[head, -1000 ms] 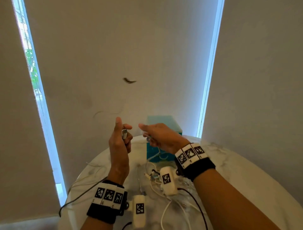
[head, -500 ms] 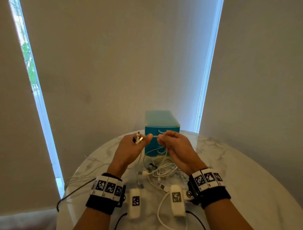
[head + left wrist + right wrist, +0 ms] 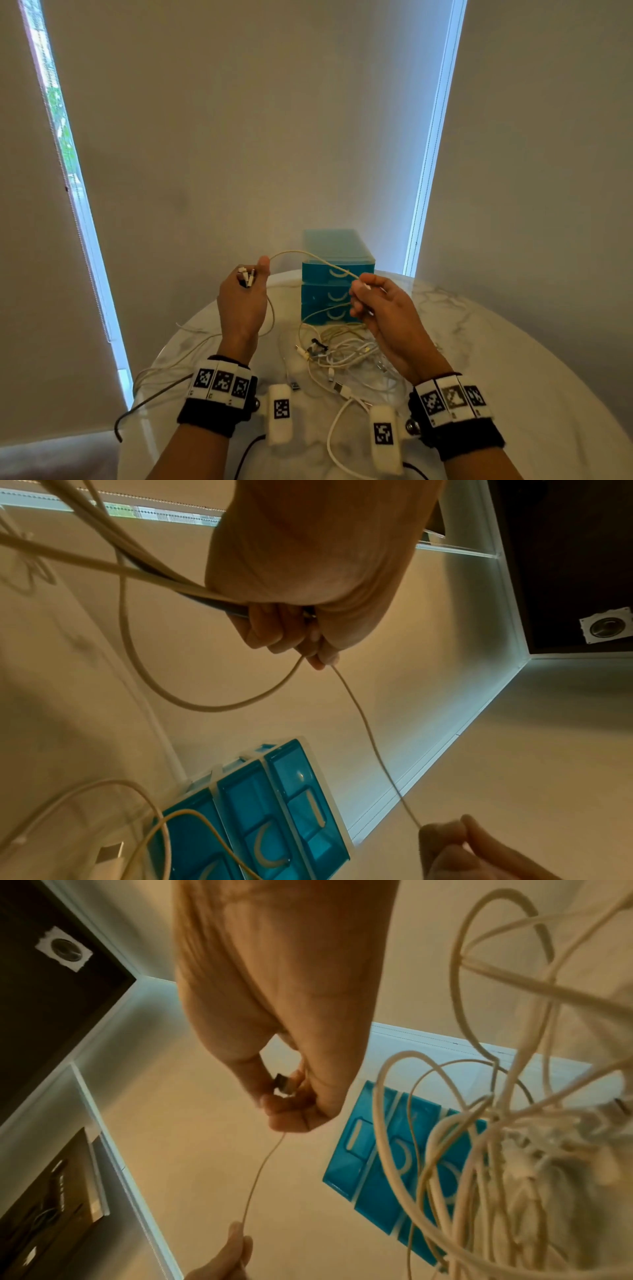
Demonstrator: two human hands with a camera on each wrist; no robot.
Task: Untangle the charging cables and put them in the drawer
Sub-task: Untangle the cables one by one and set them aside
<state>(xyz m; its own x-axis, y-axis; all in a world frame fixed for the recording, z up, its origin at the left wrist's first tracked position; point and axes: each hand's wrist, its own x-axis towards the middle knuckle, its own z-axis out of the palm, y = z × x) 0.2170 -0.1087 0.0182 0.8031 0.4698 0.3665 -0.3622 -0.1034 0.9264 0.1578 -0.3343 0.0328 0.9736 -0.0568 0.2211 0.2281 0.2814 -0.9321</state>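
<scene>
A thin white cable arcs in the air between my two hands, in front of the teal three-drawer box. My left hand grips several cable ends, their white plugs sticking out above the fist, and pinches that cable at the thumb. My right hand pinches the cable's other end; in the right wrist view a USB plug shows inside its curled fingers. A tangle of white cables lies on the table below. All drawers are closed.
The round white marble table stands against a beige wall between two narrow window strips. The drawer box sits at the table's far edge. Loose cables trail over the left rim, and a dark cable hangs off it.
My hands have drawn apart from nearly touching, left hand leftward and right hand rightward, stretching the thin cable between them. A second ago both were raised higher.
</scene>
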